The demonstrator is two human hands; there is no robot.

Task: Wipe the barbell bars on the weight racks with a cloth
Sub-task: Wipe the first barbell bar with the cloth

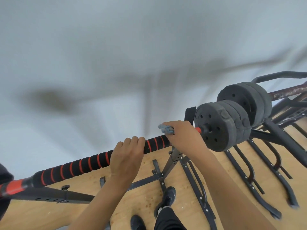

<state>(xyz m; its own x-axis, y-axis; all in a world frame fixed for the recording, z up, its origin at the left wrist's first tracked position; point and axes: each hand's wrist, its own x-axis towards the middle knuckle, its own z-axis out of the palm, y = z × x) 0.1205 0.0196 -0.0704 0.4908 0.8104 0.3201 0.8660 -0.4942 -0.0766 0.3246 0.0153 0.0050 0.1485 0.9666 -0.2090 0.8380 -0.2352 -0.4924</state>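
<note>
light: bright, even | wall (116, 47): soft blurred shadows | edges: wide-angle bending | sharpness: slightly soft

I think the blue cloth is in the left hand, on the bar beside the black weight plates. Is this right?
No: the head view shows the blue cloth in the right hand, on the bar beside the black weight plates.
</note>
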